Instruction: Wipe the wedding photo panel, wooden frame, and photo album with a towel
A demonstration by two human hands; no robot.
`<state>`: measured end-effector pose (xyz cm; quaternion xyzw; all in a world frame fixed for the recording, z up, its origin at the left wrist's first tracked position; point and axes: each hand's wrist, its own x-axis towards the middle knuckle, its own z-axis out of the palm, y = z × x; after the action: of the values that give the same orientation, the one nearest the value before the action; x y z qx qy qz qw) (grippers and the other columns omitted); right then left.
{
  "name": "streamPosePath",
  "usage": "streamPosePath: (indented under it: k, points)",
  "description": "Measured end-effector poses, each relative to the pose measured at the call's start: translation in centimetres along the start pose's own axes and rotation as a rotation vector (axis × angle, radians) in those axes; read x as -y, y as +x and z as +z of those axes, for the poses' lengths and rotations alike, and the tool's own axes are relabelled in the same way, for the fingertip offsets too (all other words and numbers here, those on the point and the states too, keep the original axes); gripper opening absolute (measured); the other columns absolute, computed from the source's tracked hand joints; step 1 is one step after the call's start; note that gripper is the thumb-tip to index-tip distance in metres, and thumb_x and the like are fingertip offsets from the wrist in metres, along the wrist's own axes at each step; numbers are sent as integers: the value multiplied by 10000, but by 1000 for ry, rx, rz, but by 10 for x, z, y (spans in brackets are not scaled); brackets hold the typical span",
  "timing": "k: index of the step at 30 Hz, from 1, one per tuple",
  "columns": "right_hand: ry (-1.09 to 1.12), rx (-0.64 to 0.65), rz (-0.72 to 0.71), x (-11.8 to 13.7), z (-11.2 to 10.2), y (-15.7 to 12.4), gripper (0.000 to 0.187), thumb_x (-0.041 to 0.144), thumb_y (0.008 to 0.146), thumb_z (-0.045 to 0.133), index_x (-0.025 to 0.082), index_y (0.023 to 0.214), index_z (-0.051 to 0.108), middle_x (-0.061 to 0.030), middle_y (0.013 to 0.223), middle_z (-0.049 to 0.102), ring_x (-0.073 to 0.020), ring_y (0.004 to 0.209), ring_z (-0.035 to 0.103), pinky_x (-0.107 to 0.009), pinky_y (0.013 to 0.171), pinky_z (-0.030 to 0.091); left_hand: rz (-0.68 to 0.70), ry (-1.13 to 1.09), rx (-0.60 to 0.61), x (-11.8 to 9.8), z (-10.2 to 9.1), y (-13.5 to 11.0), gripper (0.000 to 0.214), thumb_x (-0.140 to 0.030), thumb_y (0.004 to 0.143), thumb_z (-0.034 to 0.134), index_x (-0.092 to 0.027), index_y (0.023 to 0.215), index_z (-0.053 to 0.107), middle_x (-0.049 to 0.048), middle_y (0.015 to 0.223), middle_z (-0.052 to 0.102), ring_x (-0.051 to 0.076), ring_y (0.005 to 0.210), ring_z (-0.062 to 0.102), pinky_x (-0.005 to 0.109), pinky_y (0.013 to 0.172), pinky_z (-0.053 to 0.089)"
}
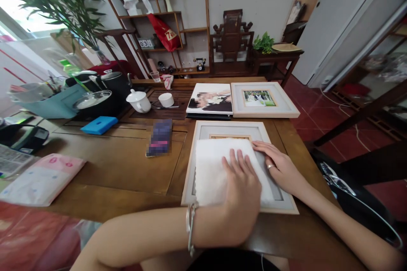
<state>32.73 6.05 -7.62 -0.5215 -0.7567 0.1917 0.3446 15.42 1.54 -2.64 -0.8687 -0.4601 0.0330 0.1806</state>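
Note:
A white cloth or tissue [210, 169] lies spread over a picture frame [188, 169] with a pale wood border and a grey mount. Only the top strip of the inner picture shows above the cloth. My left hand [243, 194], with a silver bracelet at the wrist, lies flat on the cloth, fingers apart. At the cloth's right edge rests my right hand [282, 169], a ring on one finger. Its fingers stretch across the frame's right side and touch the cloth's upper right corner.
Behind stand a second framed photo [282, 108] and a stack topped by a photo print [210, 99]. To the left are a phone [160, 137], a blue box [99, 125], a white teapot [140, 101], a cup [165, 100] and a tissue pack [44, 178].

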Motion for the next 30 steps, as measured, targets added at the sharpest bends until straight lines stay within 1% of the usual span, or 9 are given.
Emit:
streamPosePath:
  k: [5,8,12,16,19,22,25,27,30]
  points:
    - [14,9,-24,-1,-2,0,487,48,813,412,245,1208,617,-66,1367,601,-235,1332,505,-521,1146,370,96,-82,-202,-24,-6,-34,448,-231,921,412,-69,1277,630,211,1301,607,402,1210,575,584,903,538]
    - [9,13,-30,-2,-3,0,485,53,823,413,251,1219,611,-64,1376,594,-236,1339,498,-523,1146,371,101,-80,-236,-19,-8,-46,437,-235,936,391,-104,1263,648,180,1291,625,389,1183,600,569,880,550]
    - [-6,3,-30,-1,-1,-1,477,59,824,421,259,1208,621,-52,1362,604,-233,1330,507,-526,1151,369,115,-59,-75,16,-4,-38,476,-254,928,455,-57,1349,563,204,1385,536,402,1284,504,570,1011,475]
    - [5,-3,-39,-1,0,-1,511,43,807,421,268,1222,616,-43,1368,600,-236,1334,503,-533,1161,355,58,-95,83,61,11,-4,671,-316,892,579,-54,1476,378,240,1524,311,414,1425,264,596,1137,298]
    - [6,0,-44,-2,0,-1,523,32,798,413,264,1222,612,-43,1376,594,-234,1338,499,-541,1163,350,-57,-111,105,91,27,28,739,-208,872,612,-160,1530,279,207,1577,199,401,1456,165,614,1157,211]
    - [3,6,-38,-2,-1,-2,510,38,810,406,254,1225,607,-50,1386,586,-231,1346,491,-543,1164,348,-62,-114,87,109,36,46,868,-143,800,679,-196,1543,234,199,1599,144,404,1468,97,623,1163,155]
    - [6,4,-32,-2,-1,-2,510,42,814,410,262,1229,607,-46,1395,579,-233,1349,487,-544,1164,348,22,-144,135,113,27,35,929,-180,741,726,-152,1535,245,229,1596,144,438,1462,69,646,1152,131]
    - [14,3,-30,-1,-1,-2,526,36,809,410,275,1234,607,-36,1396,578,-229,1351,486,-539,1166,348,96,-182,235,111,12,12,932,-197,720,725,-143,1528,263,234,1591,171,444,1460,78,654,1146,134]
    - [22,10,-34,0,-1,-2,537,29,805,407,277,1239,603,-34,1399,576,-227,1354,482,-534,1171,340,237,-290,390,107,-13,-30,937,-229,714,705,-199,1533,250,189,1597,198,397,1471,107,621,1158,159]
